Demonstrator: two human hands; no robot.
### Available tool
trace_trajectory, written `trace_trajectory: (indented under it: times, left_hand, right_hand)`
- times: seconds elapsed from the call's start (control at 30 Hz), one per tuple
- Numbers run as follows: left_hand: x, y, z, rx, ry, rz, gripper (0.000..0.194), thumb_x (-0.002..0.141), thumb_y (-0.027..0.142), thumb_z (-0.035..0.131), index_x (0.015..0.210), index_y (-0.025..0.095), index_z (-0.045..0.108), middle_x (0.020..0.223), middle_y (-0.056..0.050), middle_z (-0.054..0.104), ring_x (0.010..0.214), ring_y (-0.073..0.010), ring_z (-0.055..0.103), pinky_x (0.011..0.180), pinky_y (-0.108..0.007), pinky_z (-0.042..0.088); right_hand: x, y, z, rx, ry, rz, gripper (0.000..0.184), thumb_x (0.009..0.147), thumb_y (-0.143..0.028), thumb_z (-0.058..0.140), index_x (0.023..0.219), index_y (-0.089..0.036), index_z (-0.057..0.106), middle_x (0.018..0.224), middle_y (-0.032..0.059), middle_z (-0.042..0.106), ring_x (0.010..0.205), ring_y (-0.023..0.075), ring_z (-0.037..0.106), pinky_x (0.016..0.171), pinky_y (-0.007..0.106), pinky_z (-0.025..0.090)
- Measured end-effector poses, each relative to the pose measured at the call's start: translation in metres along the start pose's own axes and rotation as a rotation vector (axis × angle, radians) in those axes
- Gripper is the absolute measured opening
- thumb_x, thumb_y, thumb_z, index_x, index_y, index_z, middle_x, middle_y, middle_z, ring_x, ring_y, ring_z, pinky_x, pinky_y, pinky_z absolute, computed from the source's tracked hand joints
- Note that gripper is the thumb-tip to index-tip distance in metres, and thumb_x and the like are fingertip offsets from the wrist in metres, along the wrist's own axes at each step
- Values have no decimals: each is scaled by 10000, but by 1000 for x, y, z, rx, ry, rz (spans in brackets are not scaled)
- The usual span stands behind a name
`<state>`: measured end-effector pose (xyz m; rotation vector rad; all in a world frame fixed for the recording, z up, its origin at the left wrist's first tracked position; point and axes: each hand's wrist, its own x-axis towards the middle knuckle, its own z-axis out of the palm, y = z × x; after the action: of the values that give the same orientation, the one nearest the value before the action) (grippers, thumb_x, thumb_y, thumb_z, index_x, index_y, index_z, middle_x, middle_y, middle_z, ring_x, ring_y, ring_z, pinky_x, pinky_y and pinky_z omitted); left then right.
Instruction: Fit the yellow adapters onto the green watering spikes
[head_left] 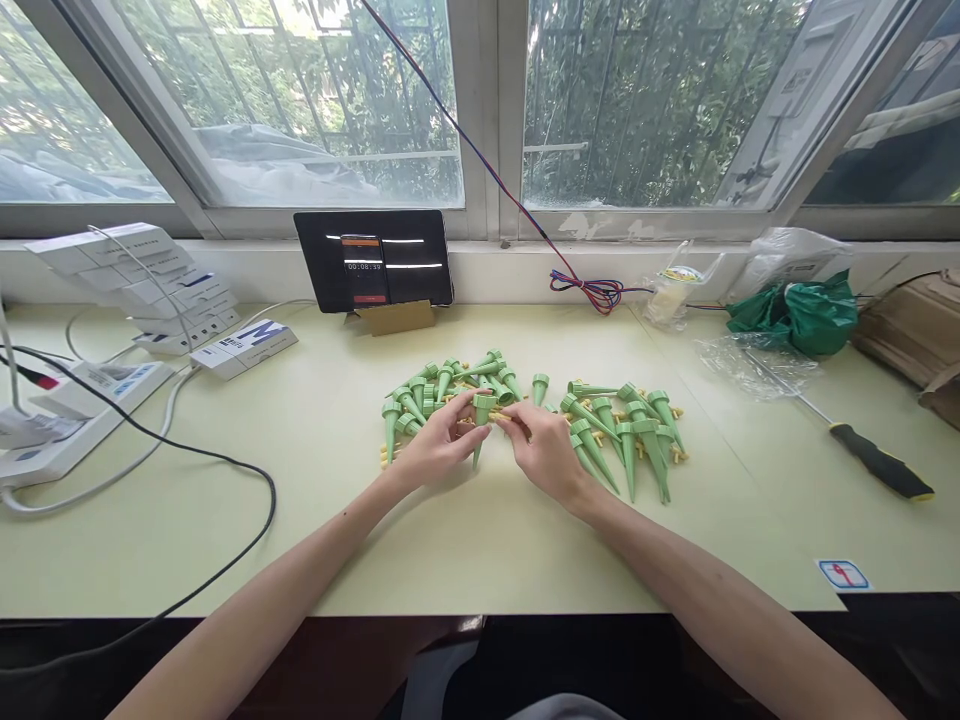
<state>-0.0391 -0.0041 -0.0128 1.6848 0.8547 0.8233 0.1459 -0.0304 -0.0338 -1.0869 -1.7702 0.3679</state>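
Observation:
My left hand [441, 440] is closed around a green plant watering spike [482, 415], held cap up with its tip pointing down. From the right, my right hand [546, 448] pinches a small yellow valve [501, 415] against the side of that spike, just under its cap. Whether the valve sits inside the spike I cannot tell. Behind my left hand lies a pile of green spikes [411, 403] with yellow pieces among them. Another group of spikes [646, 430], several showing yellow valves, lies to the right of my right hand. One single spike [540, 388] stands between the two groups.
At the back, a black tablet [412, 250] leans on a cardboard stand. White boxes [172, 280], a power strip [90, 420] and a black cable [225, 460] are on the left. To the right are a screwdriver [877, 460], a green bag [802, 315] and clear plastic wrap [742, 365].

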Motion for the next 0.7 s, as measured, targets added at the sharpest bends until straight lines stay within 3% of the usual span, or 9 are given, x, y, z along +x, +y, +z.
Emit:
trace_trajectory:
  times: [0.23, 0.43, 0.7]
  left_hand:
    - [-2, -2, 2, 66, 7, 10, 503, 914, 376, 601, 1371, 224, 457, 688, 50, 371, 591, -118, 427, 546, -230, 378]
    - [-3, -3, 5, 93, 7, 14, 544, 908, 387, 603, 1387, 199, 429, 678, 27, 528, 659, -151, 529, 598, -247, 423]
    - [-3, 0, 6, 44, -2, -21, 549, 924, 389, 587, 1406, 188, 419, 671, 35, 538, 564, -109, 482, 558, -234, 405]
  right_hand:
    - [1, -2, -4, 52, -75, 40, 227, 978, -244, 500, 787, -190, 610, 667, 3, 604, 567, 137, 529, 592, 256, 417]
    - [4, -6, -8, 250, -119, 210, 221, 953, -272, 532, 768, -183, 615, 614, -9, 617, 490, 118, 525, 526, 236, 425]
    - [2, 0, -6, 74, -71, 32, 218, 963, -249, 503, 789, -175, 613, 670, 8, 586, 575, 125, 504, 591, 242, 399]
